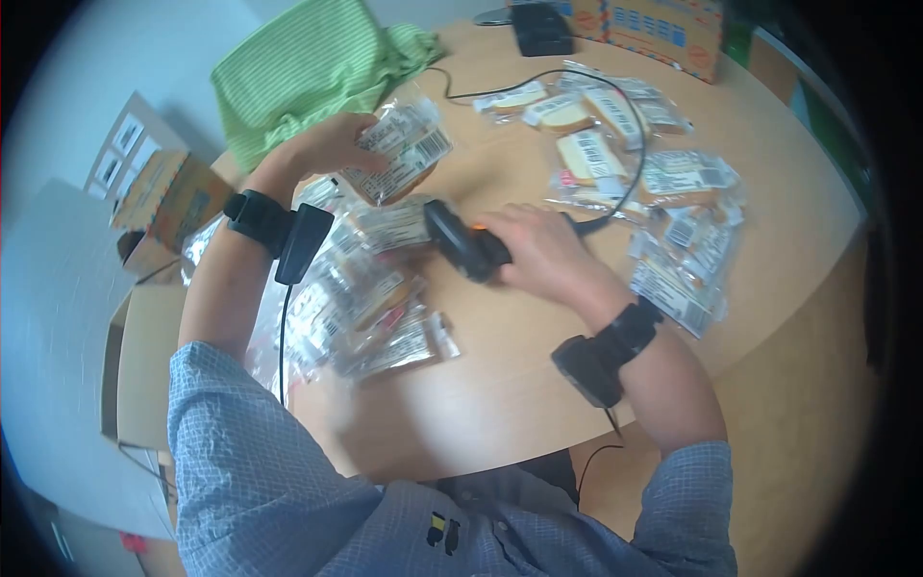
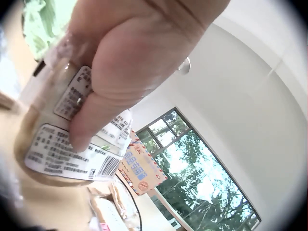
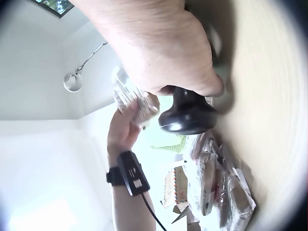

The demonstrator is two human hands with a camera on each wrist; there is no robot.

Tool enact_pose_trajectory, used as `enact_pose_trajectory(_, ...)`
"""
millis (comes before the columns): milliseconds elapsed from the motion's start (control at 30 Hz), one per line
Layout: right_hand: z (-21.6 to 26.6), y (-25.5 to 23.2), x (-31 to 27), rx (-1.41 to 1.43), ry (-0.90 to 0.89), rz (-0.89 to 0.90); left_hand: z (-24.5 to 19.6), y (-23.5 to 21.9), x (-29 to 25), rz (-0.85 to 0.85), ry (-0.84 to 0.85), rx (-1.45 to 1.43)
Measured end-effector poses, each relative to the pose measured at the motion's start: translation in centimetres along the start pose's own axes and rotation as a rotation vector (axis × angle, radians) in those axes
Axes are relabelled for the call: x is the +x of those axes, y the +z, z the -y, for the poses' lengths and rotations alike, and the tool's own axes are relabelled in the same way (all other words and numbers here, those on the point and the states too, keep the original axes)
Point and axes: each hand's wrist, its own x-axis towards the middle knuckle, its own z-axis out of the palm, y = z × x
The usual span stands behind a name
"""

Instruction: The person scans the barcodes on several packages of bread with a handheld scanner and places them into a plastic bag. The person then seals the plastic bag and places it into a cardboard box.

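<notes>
My left hand (image 1: pixel 332 146) holds up a clear-wrapped slice of bread (image 1: pixel 415 146), its printed label and barcode showing. In the left wrist view the thumb (image 2: pixel 86 120) presses over the label of that packaged bread (image 2: pixel 57 159). Lower and to the right, my right hand (image 1: pixel 553 252) grips a black barcode scanner (image 1: pixel 460 245) by its handle, close over the table. The scanner's head (image 3: pixel 187 120) points toward the bread side in the right wrist view, and an orange glow shows by the fingers. Under the left hand lies a heap of wrapped bread (image 1: pixel 336 298).
More wrapped bread (image 1: pixel 588 156) lies spread on the right of the round table (image 1: pixel 500 356). The scanner's cable (image 1: pixel 642 144) loops across them. A green striped cloth (image 1: pixel 288 72), a black device (image 1: pixel 540 29) and a printed carton (image 1: pixel 663 34) stand at the back; cardboard boxes (image 1: pixel 154 356) are left.
</notes>
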Motion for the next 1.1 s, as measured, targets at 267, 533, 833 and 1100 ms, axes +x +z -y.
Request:
enact_pose_trajectory(267,1.2,0.1,0.4,0.074,-0.05,-0.052,0.7,0.1,-4.8,0.034,-0.097,0.098)
enact_pose_trajectory(533,1.0,0.0,0.4,-0.02,-0.024,-0.054,-0.1,0.4,-5.5,0.004,-0.032,0.193)
enact_pose_trajectory(833,0.7,0.2,0.4,-0.018,0.04,-0.071,1.9,1.3,-2.3,0.034,-0.034,-0.281)
enact_pose_trajectory(1100,0.4,0.1,0.2,0.02,0.032,-0.036,0.8,3.5,0.9,-0.157,0.111,0.535)
